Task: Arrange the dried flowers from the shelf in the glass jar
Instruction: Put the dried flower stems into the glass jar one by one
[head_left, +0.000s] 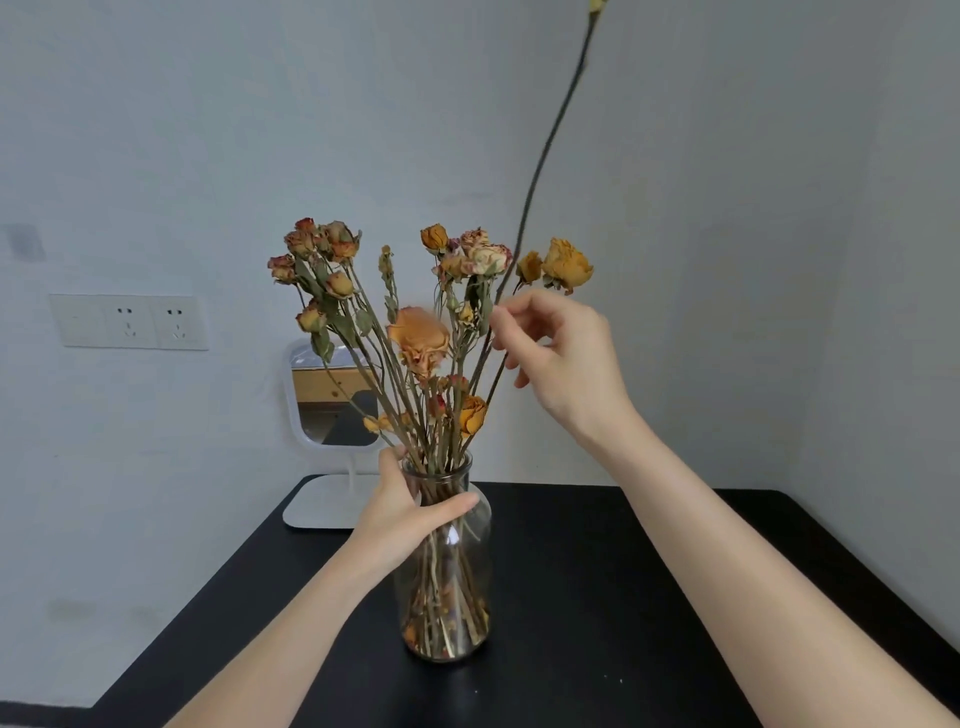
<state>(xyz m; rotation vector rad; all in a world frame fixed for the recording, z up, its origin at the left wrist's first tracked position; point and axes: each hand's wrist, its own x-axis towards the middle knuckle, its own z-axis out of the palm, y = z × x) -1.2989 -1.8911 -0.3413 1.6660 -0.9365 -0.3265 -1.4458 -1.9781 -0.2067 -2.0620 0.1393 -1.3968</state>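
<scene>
A clear glass jar (457, 613) stands on the black table (597, 597), filled with several dried roses (418, 338) in orange and faded red. My left hand (410, 506) grips the jar at its neck and shoulder. My right hand (561, 358) is raised beside the blooms and pinches a long thin stem (540, 161) between thumb and forefinger. That stem rises far above the bunch to a small yellowish tip at the frame's top, and its lower end runs down into the jar.
A small white-framed mirror (332, 395) on a flat white base stands behind the jar at the table's back left. A white socket panel (130, 322) is on the wall at left. The wall is close behind the table.
</scene>
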